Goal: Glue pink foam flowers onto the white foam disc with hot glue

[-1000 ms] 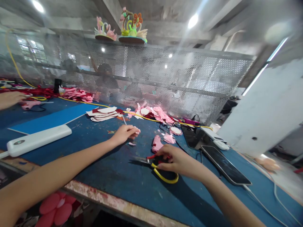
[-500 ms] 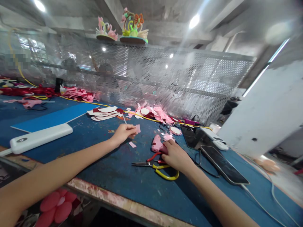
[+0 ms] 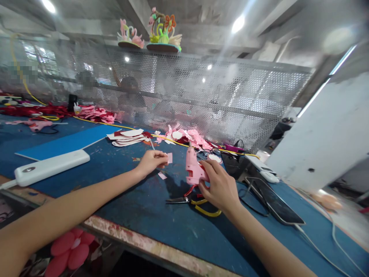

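Observation:
My right hand (image 3: 219,186) is closed around the grip of a pink glue gun (image 3: 192,166), held above the blue table (image 3: 150,215) with its nozzle pointing up. My left hand (image 3: 150,161) pinches a small pink felt piece (image 3: 169,157) just left of the gun. A second pink scrap (image 3: 162,175) lies on the table below that hand. Scissors with red and yellow handles (image 3: 198,204) lie on the table under my right hand.
A white power bank (image 3: 49,167) lies at the left. White and red cut shapes (image 3: 127,137) and a pink felt pile (image 3: 193,138) sit near the perforated metal screen (image 3: 230,104). A dark tablet (image 3: 273,200) with cables lies at the right. Pink felt flowers (image 3: 66,250) hang below the table's edge.
My right hand left the scissors, reached to the pink glue gun and lifted it upright off the table. My left hand stayed in place with the pink piece.

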Available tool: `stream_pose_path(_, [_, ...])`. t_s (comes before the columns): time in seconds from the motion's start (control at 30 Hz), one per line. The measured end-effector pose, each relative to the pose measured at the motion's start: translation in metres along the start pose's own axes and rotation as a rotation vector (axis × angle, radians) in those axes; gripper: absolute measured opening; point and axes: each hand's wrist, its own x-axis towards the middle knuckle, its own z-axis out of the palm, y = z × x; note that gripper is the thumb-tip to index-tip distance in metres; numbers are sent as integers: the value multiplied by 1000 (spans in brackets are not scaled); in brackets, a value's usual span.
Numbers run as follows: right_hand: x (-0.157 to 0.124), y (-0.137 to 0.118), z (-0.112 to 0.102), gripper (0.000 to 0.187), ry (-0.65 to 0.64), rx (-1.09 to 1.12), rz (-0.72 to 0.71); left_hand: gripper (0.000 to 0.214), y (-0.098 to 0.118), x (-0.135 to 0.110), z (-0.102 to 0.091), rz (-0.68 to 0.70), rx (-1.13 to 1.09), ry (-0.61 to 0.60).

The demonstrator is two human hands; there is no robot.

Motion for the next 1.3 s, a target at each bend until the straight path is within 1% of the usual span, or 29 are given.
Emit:
stream_pose_path(0.03, [-1, -1, -1, 42, 9, 51, -24, 14, 1, 0, 0, 0, 3, -1])
stream_pose_path(0.1, [-4, -4, -3, 34, -5, 139, -79, 15, 1, -1, 0, -1, 8, 1])
stream_pose_path(0.17, [-5, -7, -3, 23, -52, 191, -108, 16, 2, -1, 0, -3, 14, 4])
stream_pose_path(0.23, [-5, -9, -3, 18, -97, 210, -116, 17, 2, -1, 1, -5, 21, -1])
stream_pose_path(0.37, [-5, -11, 0, 18, -121, 223, -118, 17, 4, -5, 2, -2, 35, -26])
stream_pose_path(0.53, [-4, -11, 1, 23, -127, 209, -122, 15, 7, -8, 4, 17, 72, -68])
stream_pose_path(0.73, [-4, -11, 0, 26, -133, 215, -116, 15, 6, -8, 4, 27, 100, -78])
stream_pose_path(0.93, [-5, -10, 0, 24, -115, 202, -117, 14, 4, -6, 4, 38, 104, -99])
stream_pose_path(1.13, [-5, -8, 4, 23, -56, 199, -159, 12, 5, -7, 4, 29, 100, -109])
stream_pose_path(1.3, [-5, -7, 5, 22, -62, 183, -165, 11, 6, -8, 5, 4, 104, -89])
